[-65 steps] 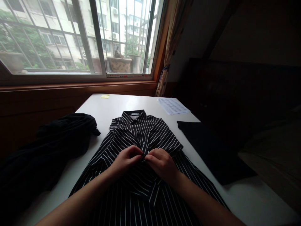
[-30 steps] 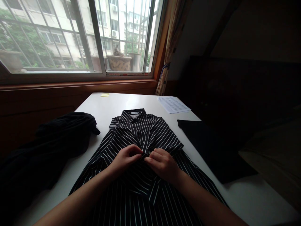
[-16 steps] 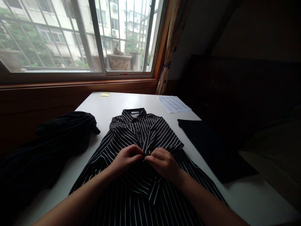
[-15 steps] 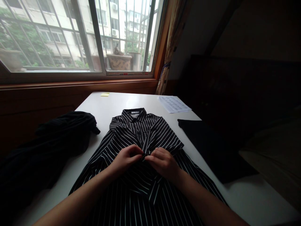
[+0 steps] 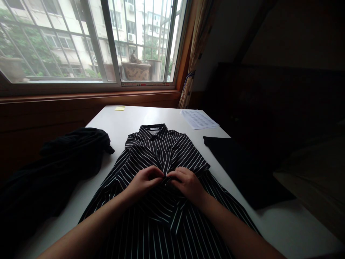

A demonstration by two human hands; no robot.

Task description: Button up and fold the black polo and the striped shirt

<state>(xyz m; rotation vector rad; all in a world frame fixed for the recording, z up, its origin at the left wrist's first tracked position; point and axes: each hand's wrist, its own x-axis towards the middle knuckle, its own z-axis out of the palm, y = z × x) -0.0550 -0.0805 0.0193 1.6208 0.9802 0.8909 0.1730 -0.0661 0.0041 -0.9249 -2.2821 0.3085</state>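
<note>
A black shirt dress with white stripes (image 5: 159,144) lies face up on the white table (image 5: 151,114), collar toward the window. Its short sleeves are folded in across the front, and a striped fabric belt (image 5: 176,219) hangs down from the waist. Both hands meet at the middle of the waist. My left hand (image 5: 147,180) pinches the belt between thumb and forefinger. Close against it, my right hand (image 5: 187,181) also pinches the belt with curled fingers. The small bit of cloth between the fingertips is dark and partly hidden.
To the left lies a crumpled dark garment (image 5: 78,151). A folded black cloth (image 5: 242,169) is at the right edge. Printed papers (image 5: 198,119) and a yellow sticky note (image 5: 120,108) lie at the far end. Beyond stands a barred window (image 5: 81,43) with a curtain (image 5: 190,79) beside it.
My right hand has shifted slightly up and its fingers have moved a little at the belt. My left hand and the dress stay almost the same.
</note>
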